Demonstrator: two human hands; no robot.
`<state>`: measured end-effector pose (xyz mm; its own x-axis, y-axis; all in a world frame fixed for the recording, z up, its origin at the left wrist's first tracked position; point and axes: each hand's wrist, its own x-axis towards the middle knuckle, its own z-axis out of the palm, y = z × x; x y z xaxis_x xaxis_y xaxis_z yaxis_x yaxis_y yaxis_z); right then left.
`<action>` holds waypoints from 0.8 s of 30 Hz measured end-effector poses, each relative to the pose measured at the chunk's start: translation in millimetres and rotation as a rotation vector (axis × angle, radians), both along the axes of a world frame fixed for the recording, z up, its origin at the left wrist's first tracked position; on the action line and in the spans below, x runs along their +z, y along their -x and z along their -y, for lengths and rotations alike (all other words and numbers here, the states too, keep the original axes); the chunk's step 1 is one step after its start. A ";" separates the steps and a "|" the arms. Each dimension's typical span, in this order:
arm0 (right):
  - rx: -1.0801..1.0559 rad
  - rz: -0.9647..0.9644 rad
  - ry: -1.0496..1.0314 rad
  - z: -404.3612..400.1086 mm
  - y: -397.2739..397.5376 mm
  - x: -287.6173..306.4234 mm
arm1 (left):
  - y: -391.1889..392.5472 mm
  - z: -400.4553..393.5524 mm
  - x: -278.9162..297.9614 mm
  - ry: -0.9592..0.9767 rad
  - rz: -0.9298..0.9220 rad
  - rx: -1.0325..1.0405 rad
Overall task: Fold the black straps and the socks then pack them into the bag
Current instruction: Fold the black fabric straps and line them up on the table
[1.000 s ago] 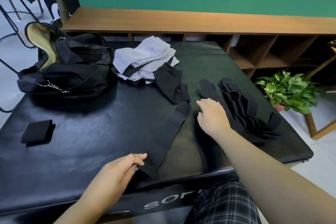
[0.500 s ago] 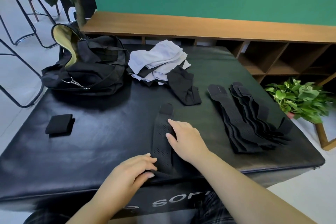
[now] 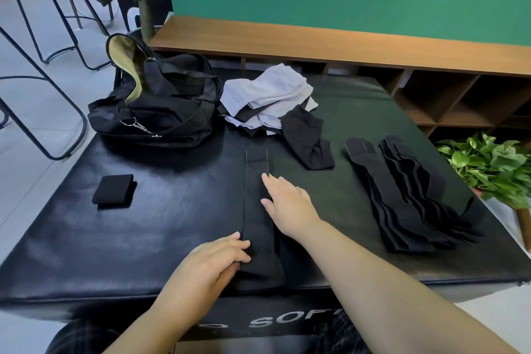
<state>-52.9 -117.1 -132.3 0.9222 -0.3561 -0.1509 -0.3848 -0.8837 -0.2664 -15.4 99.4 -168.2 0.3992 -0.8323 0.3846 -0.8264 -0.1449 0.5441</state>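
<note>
- At the near edge of the tabletop (image 3: pixel 120 241), the left hand (image 3: pixel 212 260) grips the near end of a perforated black strap (image 3: pixel 256 210), fingers curled over its left side and the thumb tucked under.
- The right hand (image 3: pixel 290 204) lies flat and open, fingers straight, pressing the strap's right edge at mid-length; the strap runs straight away from the person, its tab end pointing at the socks.
- The step in hand looks like laying the strap out before folding. Done well, the right hand would keep it flat while the left brings the near end over, edges matched, so the fold comes out as square as the folded strap (image 3: pixel 113 189) already lying to the left.
- The strap's near end sits right at the table's front edge, so a careless pull could drag it off; folding away from the body seems safer.
- Left of the strap, bare tabletop gives room to set the finished fold beside the first.
- To the right, the strap stack (image 3: pixel 408 195) fans out, well apart from the hands.
- Farther back, the sock pile (image 3: pixel 270 98), white with a black one trailing forward, waits unfolded.
- At the far left the bag (image 3: pixel 161 106) stands unzipped, its pale lining showing, touching the sock pile.
</note>
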 end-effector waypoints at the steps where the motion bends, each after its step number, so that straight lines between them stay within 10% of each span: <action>1: 0.003 -0.010 -0.003 1.0 -2.1 0.1 | -1.8 0.3 0.0 -0.006 0.002 0.003; 24: 0.194 0.054 0.040 -11.9 28.9 -21.4 | -8.8 16.8 -7.8 -0.208 0.053 0.033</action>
